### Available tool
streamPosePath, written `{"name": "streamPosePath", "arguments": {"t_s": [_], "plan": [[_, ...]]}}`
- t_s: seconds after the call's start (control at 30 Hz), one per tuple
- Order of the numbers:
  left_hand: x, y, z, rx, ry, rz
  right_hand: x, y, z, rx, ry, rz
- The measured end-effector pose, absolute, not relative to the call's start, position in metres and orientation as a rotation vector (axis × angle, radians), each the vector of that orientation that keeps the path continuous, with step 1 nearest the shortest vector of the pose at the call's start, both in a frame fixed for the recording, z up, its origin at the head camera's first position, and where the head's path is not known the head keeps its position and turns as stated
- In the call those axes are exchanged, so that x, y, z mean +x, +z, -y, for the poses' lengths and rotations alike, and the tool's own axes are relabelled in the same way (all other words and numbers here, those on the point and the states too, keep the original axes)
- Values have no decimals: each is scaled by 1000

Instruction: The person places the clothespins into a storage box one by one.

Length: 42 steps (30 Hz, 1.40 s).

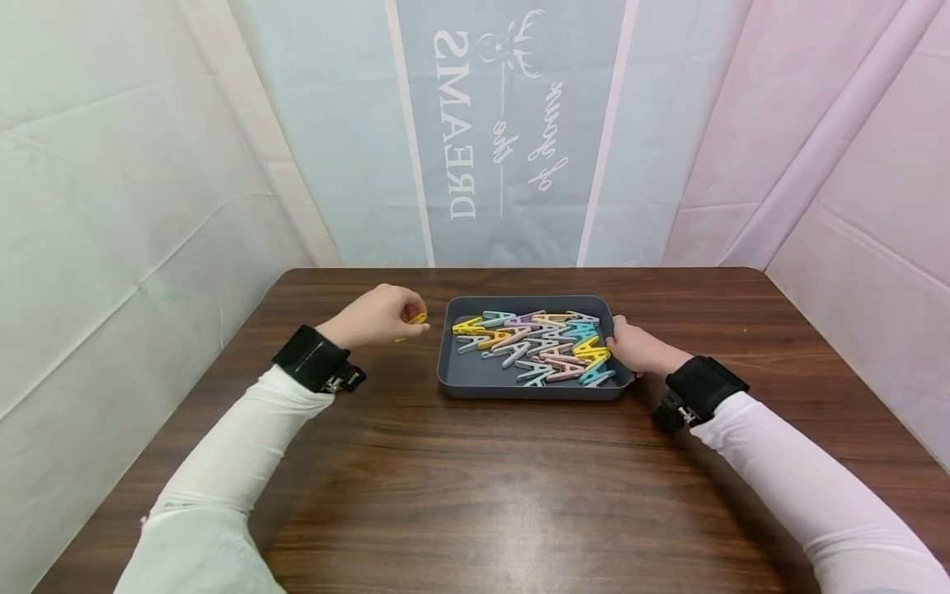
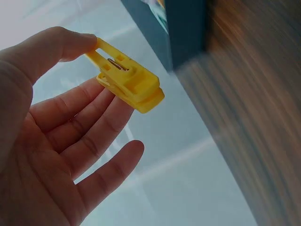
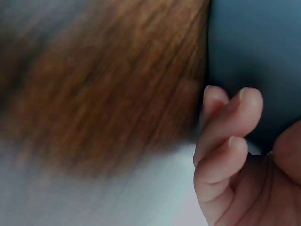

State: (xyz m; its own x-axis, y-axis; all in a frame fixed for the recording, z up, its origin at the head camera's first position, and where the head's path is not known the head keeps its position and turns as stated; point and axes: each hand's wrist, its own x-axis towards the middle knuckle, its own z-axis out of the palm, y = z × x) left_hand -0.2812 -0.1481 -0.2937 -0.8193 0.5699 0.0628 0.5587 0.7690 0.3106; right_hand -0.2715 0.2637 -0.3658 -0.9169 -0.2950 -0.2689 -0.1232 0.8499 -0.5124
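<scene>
My left hand [image 1: 380, 317] is held above the table, left of the grey tray [image 1: 530, 393]. Between thumb and fingers it pinches a yellow clothespin [image 2: 129, 77]; in the left wrist view the thumb presses on a handle end, and the pin's nose points away from the palm. My right hand [image 1: 640, 348] grips the tray at its right end. In the right wrist view, curled fingers [image 3: 230, 115] lie against the tray's grey outside [image 3: 256, 52], with the thumb only partly in view. Many clothespins [image 1: 549, 340] in yellow, blue, pink, grey and purple lie inside the tray.
The tray stands toward the back of a brown wooden table [image 1: 475, 478]. Behind it hangs a pale cloth [image 1: 519, 239] with printed lettering. White sheets [image 1: 119, 206] enclose the left and right sides.
</scene>
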Motion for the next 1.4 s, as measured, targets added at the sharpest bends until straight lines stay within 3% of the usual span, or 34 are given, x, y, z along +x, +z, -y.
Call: {"name": "streamPosePath", "arguments": {"t_s": [0.43,0.93,1.4], "plan": [[-291,-297,72,1145,245,-2761,-272,-365,-263,-294,-718,-2683],[-301,-323,43,1104,-226,-2707,-275,-369,-265,-310,-703,-2701],[-303,-329,27,1136,-317,-2657,-273,-368,-263,-292,-695,-2699]]}}
